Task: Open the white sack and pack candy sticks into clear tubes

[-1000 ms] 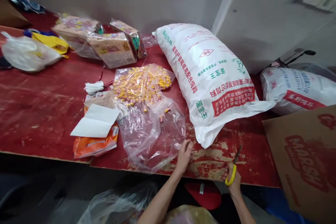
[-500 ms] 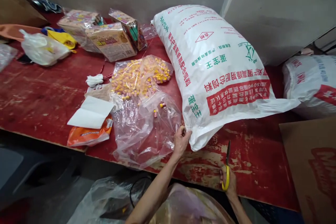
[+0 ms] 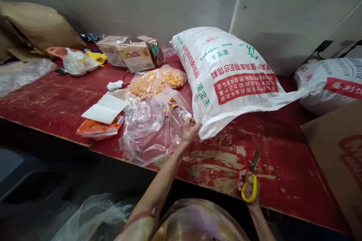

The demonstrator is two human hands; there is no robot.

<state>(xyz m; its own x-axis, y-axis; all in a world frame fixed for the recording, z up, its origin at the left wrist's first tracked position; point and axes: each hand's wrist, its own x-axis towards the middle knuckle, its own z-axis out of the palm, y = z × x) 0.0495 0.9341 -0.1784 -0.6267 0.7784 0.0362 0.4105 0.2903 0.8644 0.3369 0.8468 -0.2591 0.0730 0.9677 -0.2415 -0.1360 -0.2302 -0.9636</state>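
Observation:
A large, full white woven sack [image 3: 209,60] with red and green print lies on the red table, its flat seam end towards me. My left hand [image 3: 189,131] is closed at the sack's near left corner, thumb and fingers pinching the edge. Just left of that hand spreads a clear plastic bag [image 3: 144,128] with many small yellow-and-pink pieces [image 3: 158,83] heaped in its far part and several loose near its mouth. My right hand [image 3: 250,188] grips scissors [image 3: 255,160] with yellow and red handles over the table's front edge. Their blades point away from me and look closed.
White paper [image 3: 105,108] lies on an orange packet [image 3: 100,127] at the left. Wrapped boxes [image 3: 135,56], a white glove-like bundle [image 3: 114,85] and a knotted white bag [image 3: 77,61] sit farther back. A cardboard box [image 3: 333,150] and another sack [image 3: 330,83] stand right.
The view has tilted up and shifted. My right hand has turned the scissors, so their blades now lean right and the red handle shows. My left hand stays at the sack's corner.

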